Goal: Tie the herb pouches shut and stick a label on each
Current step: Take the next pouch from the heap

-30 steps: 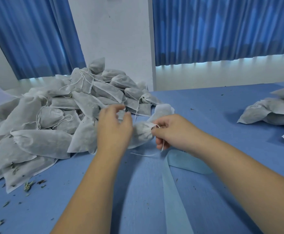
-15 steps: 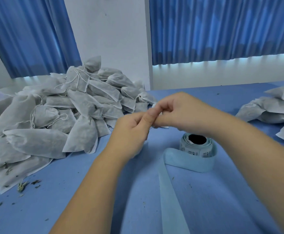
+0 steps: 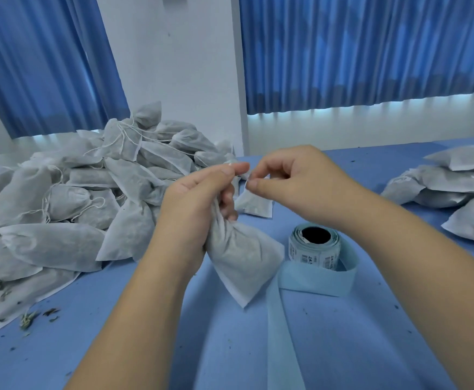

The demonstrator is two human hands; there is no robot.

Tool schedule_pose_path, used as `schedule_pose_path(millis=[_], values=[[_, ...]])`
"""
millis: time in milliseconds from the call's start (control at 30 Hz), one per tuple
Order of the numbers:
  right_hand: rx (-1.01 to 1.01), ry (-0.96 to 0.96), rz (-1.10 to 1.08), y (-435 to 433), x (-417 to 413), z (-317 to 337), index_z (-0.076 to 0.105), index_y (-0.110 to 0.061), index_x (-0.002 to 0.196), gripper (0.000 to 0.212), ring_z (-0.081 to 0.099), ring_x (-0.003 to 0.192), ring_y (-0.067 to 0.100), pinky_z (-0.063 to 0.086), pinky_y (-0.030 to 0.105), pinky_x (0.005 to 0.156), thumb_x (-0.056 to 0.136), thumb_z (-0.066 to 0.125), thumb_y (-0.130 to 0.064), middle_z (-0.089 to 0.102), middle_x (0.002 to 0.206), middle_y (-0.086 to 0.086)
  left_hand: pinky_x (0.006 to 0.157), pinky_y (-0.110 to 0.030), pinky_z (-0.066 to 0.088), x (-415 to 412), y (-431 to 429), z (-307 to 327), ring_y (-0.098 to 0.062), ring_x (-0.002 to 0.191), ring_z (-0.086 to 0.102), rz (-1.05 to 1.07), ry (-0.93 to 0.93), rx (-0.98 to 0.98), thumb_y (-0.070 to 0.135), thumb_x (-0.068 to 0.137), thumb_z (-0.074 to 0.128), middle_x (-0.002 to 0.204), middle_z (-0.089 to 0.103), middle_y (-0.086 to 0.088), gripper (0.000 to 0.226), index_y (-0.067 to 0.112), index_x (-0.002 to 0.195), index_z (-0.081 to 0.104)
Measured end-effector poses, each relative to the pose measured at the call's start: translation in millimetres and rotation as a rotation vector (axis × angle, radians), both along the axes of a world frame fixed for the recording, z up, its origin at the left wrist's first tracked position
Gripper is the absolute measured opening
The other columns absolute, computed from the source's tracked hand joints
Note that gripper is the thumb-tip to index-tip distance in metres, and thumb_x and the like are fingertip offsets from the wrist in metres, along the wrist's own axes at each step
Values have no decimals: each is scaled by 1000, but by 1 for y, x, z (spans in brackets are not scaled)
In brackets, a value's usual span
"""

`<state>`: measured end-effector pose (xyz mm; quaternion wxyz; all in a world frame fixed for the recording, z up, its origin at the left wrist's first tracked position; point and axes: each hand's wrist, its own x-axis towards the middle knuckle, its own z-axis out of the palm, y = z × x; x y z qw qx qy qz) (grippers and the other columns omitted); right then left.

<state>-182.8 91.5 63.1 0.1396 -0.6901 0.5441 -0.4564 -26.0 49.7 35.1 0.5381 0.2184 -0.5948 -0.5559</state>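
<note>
Pouch (image 3: 238, 257) swung down, hanging | left hand (image 3: 199, 198) grips gauzy gathered neck | right hand (image 3: 295, 181) pinches white string (image 3: 247, 183)

My left hand (image 3: 196, 198) grips a pouch (image 3: 241, 257) by its neck, forearm raised; my right hand (image 3: 295, 181) pinches its drawstring (image 3: 246, 184), fingers curled.

A big pile of herb pouches (image 3: 89, 198) lies on the left of the table (image 3: 342, 347). A smaller pile (image 3: 455, 187) lies at the right. The label roll (image 3: 314, 246) stands between them, beside the held pouch (image 3: 238, 254).
</note>
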Motion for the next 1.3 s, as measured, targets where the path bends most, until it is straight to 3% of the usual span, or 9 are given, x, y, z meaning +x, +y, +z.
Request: schedule_pose_path(millis=[133,200,300,500,667,733,833,900,1300], values=[[65,206,48,6,9,2,71,-20,75,15,44,44,-2,32,8,46,88,65,-20,47,42,-21,52,-18,39,-1,-6,-8,-5,53,44,377,-302,-264,17,93,62,53,50,1,23,26,82,79],[64,229,54,10,8,8,71,-18,74,16,43,43,0,32,10,45,88,64,-19,45,41,-20,53,-25,33,-1,-3,-10,-5,54,38,395,-449,-412,20,90,59,53,45,-1,24,21,72,75],[-3,175,27,13,1,18,70,-16,70,17,40,41,3,31,10,43,85,65,-13,42,38,-16,52,-22,34,-1,4,-8,-6,52,39,282,-529,-423,31,80,54,50,43,8,24,25,68,74],[-9,127,-70,7,-4,11,68,-13,69,15,40,42,0,31,9,45,84,68,-18,46,43,-15,45,-22,33,-4,13,5,-13,41,33,-106,-258,8,21,75,62,48,39,0,21,14,55,66],[-130,227,-225,2,-7,11,65,-24,87,4,52,75,2,41,20,71,84,64,-21,54,83,-13,43,-22,34,-1,9,7,-10,41,29,-309,-156,322,26,70,60,51,34,3,19,15,54,60],[-176,179,-246,4,-8,15,64,-23,84,4,52,75,5,41,21,70,83,64,-20,55,82,-11,42,-21,33,1,6,6,-9,40,28,-318,-112,382,25,70,59,52,33,4,17,15,56,57],[-55,19,-163,8,-7,18,63,-19,69,14,47,52,1,38,11,49,83,66,-23,55,55,-14,43,-22,33,2,3,6,-9,41,28,-334,-52,434,24,71,59,51,32,5,16,15,58,55],[107,-44,-77,11,-3,18,65,-16,64,22,46,48,4,36,13,44,83,67,-27,53,52,-12,43,-22,34,2,2,6,-9,41,28,-349,-24,451,23,73,58,52,32,5,16,15,59,55],[266,-191,93,9,3,5,68,-1,83,16,51,52,6,41,21,49,80,71,-16,56,55,-9,45,-21,36,3,2,4,-9,42,31,-368,-103,381,26,74,58,55,34,4,18,17,59,55]])
